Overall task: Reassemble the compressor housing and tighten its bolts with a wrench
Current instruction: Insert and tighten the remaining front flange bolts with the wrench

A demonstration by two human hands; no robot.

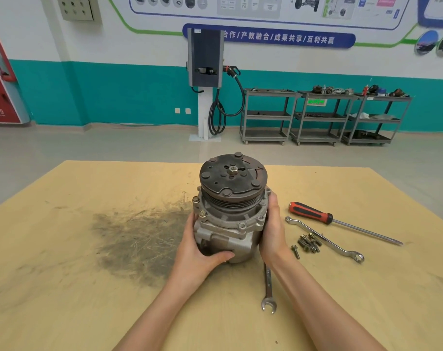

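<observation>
Scuffed tan worktop [63, 287]: compressor [230, 211] centre, axis upright, pulley up, gripped by left hand [202, 252] and right hand [272, 229]. Bolts [308, 243], ring wrench [324, 239], screwdriver [314, 214] at 3 o'clock; open-end wrench [268, 290] at 5.

What we cannot make out

Our right hand [272, 231] hides the compressor's [230, 211] far side; the open-end wrench [268, 287] runs under our wrist; the worktop [63, 274] is cut off below.

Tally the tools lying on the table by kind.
Wrench: 2, a ring wrench and an open-end wrench
Screwdriver: 1
Total: 3
</observation>
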